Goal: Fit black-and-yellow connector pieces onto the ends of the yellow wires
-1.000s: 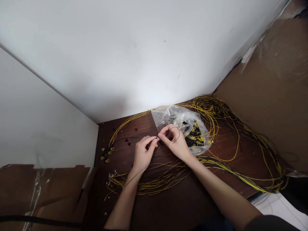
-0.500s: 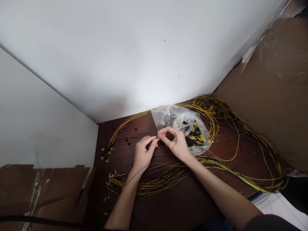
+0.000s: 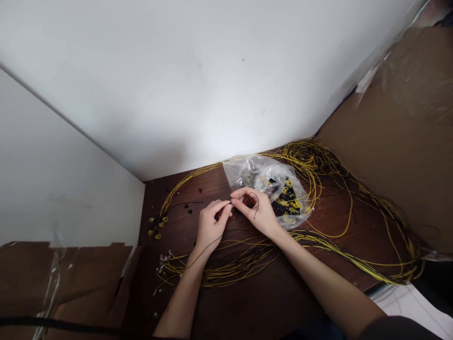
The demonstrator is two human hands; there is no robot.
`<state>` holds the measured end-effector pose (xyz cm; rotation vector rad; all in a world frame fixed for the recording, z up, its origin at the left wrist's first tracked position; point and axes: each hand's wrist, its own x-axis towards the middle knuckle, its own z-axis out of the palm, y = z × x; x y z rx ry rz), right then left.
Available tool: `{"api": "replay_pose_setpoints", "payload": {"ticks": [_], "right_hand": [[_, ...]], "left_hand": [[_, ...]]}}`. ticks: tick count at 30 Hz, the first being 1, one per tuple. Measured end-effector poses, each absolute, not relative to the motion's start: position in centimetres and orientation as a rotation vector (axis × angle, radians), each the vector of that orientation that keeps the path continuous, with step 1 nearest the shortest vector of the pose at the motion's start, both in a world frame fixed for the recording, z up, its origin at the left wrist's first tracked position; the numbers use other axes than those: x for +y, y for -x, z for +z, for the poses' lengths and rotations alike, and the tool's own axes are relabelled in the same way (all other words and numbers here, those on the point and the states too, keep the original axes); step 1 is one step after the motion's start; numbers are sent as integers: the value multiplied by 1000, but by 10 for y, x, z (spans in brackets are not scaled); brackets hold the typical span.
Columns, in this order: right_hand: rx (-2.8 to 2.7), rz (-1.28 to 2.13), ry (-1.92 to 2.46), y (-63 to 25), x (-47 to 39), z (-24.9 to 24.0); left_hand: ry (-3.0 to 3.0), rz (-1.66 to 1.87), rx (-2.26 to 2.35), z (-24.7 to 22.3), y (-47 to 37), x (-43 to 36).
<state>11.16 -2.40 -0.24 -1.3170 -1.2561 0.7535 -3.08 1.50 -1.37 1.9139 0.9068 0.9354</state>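
My left hand [image 3: 213,224] and my right hand [image 3: 255,208] meet fingertip to fingertip over the dark wooden table. A thin dark wire [image 3: 258,206] is pinched in my right hand and curls in a loop over it. Between my left thumb and forefinger is a small dark piece, too small to name. Another thin wire runs back across my left wrist. Just beyond my right hand lies a clear plastic bag [image 3: 235,171] holding yellow and black connectors [image 3: 288,200]. Bundled yellow and black wires [image 3: 230,276] pass beneath my forearms.
Yellow wire ends with connectors [image 3: 157,230] lie at the left; small black pieces [image 3: 188,208] sit nearby. A wire coil [image 3: 307,156] is at the back right. White panels [image 3: 177,85] stand behind and left, cardboard [image 3: 399,141] at the right and lower left.
My right hand has shifted very slightly to the left, and the wire loop over it has moved a little. My left hand stays almost still.
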Motion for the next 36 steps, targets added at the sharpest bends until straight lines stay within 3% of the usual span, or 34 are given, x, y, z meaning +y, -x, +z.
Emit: {"api": "replay_pose_setpoints", "payload": {"ticks": [8, 16, 24, 31, 36], "right_hand": [[-1004, 628, 1401, -115, -23, 2], [-1270, 775, 1330, -112, -24, -2], [-906, 705, 1373, -119, -20, 3], [-1281, 785, 1372, -115, -23, 1], [-1148, 710, 1442, -116, -23, 1]], "left_hand": [[-1897, 923, 902, -12, 31, 13], [-1937, 935, 917, -12, 31, 14], [-1906, 938, 910, -12, 31, 12], [-1927, 940, 914, -12, 31, 13], [-1917, 940, 916, -12, 30, 13]]}}
